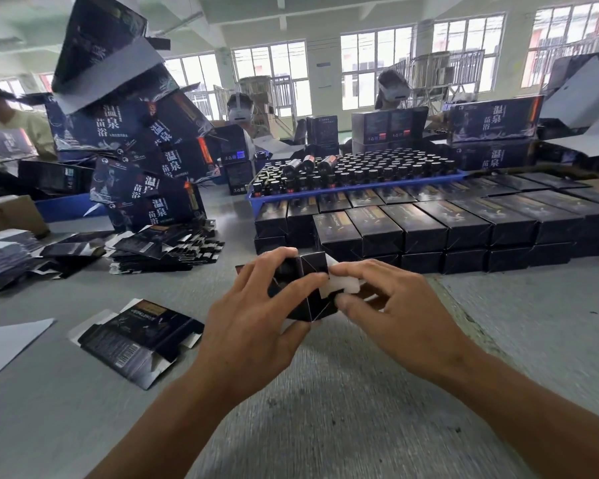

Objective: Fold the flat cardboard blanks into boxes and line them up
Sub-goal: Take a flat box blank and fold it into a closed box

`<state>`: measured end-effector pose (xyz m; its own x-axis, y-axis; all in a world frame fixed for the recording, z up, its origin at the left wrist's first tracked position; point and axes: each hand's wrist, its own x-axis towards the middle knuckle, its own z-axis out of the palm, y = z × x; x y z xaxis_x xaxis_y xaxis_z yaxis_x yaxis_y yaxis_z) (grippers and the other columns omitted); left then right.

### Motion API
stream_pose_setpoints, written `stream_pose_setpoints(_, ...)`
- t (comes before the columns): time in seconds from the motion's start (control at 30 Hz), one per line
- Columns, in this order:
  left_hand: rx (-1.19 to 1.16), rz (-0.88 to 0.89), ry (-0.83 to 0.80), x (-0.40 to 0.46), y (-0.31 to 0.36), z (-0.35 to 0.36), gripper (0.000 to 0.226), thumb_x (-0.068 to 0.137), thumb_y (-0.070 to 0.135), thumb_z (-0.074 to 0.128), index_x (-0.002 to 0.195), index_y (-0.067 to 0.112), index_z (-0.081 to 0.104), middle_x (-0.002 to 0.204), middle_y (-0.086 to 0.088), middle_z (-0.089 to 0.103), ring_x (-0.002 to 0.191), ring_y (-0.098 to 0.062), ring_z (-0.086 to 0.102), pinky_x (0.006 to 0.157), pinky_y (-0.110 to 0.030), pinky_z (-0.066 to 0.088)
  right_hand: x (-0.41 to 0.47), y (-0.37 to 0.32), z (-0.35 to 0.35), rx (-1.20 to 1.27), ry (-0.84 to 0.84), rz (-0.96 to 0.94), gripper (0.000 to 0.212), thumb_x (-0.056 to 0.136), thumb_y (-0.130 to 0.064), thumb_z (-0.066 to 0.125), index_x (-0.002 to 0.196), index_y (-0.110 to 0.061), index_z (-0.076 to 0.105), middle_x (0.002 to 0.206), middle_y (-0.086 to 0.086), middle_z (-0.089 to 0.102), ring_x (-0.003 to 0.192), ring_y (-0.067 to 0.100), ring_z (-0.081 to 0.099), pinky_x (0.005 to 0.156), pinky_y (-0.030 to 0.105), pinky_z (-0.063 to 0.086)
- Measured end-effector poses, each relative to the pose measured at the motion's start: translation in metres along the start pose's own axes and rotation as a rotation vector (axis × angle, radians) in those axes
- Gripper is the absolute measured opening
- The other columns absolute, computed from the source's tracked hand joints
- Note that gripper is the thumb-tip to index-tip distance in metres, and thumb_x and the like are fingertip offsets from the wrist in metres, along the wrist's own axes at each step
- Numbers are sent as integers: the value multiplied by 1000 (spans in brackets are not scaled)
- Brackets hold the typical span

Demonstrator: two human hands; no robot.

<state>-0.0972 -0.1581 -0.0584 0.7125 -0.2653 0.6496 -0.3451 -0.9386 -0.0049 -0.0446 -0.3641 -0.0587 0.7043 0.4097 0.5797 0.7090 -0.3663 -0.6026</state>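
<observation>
Box (303, 292) is gripped by the left hand (256, 316) while its white flap (339, 283) gets pinched by the right hand (395, 305); flap could easily get creased if forced crooked.

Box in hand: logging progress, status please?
Left hand grips box. Right hand pinches its white end flap. Flap not yet tucked. Nothing in the way.
</observation>
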Motion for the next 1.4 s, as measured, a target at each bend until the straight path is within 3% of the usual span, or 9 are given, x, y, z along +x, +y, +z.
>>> stream_pose_setpoints(0.2, 38, 51, 7, 0, 8, 2, 62, 76, 35, 75, 133, 36, 52, 144, -7, 47, 124, -28, 54, 72, -36, 59, -2, 1, 3, -41, 125, -62, 24, 88, -18, 75, 111, -24, 71, 102, -27, 63, 101, -6, 59, 79, 5, 45)
stream_pose_setpoints(0.33, 59, 48, 17, 0, 7, 2, 56, 77, 34, 74, 130, 35, 55, 144, -11, 48, 125, -32, 54, 71, -42, 61, -3, 0, 4, 6, 111, -42, 44, 86, -20, 77, 126, -29, 61, 105, -26, 62, 98, -7, 61, 77, 5, 46)
stream_pose_setpoints(0.47, 48, 8, 31, 0, 5, 1, 59, 76, 29, 83, 129, 33, 58, 145, -12, 48, 124, -33, 55, 72, -45, 61, -4, 1, 2, 80, 70, 17, 57, 88, -5, 68, 134, -35, 57, 105, -24, 65, 95, -6, 64, 71, 5, 49)
stream_pose_setpoints(0.6, 32, 11, 46, -1, 6, 1, 61, 76, 29, 82, 131, 32, 58, 146, -11, 48, 124, -32, 56, 75, -45, 61, -3, -2, 1, 174, 61, 43, 42, 95, -9, 60, 127, -36, 64, 98, -23, 70, 94, -3, 65, 72, 7, 49)
stream_pose_setpoints(0.83, -55, -63, 64, -1, 18, 1, 98, 72, 36, 81, 154, 28, 26, 146, 5, 43, 128, -14, 47, 87, -27, 48, -1, -2, 3, 217, 50, 136, 28, 91, -33, 67, 116, -44, 62, 104, -32, 65, 93, -5, 66, 69, 13, 52)
stream_pose_setpoints(1.03, -83, -116, 67, -2, 20, 2, 100, 73, 38, 85, 153, 23, 27, 146, 3, 49, 128, -13, 50, 94, -27, 45, 0, -1, 2, 345, 26, 189, 17, 89, -24, 72, 105, -31, 74, 89, -24, 74, 80, -3, 70, 68, 10, 51)
stream_pose_setpoints(1.17, -79, -99, 57, -2, 21, 3, 100, 70, 34, 87, 152, 23, 31, 147, 4, 48, 132, -9, 43, 101, -21, 33, 0, -4, 3, 352, 64, 168, 15, 87, -16, 74, 92, -30, 74, 82, -23, 73, 72, -6, 67, 64, 7, 48)
stream_pose_setpoints(1.4, -127, -89, 56, -3, 21, 5, 100, 70, 27, 87, 152, 25, 30, 149, 7, 44, 135, -7, 38, 105, -18, 25, -2, -7, 4, 263, 134, 152, 11, 86, -19, 75, 90, -30, 74, 84, -25, 72, 79, -6, 68, 67, 4, 47)
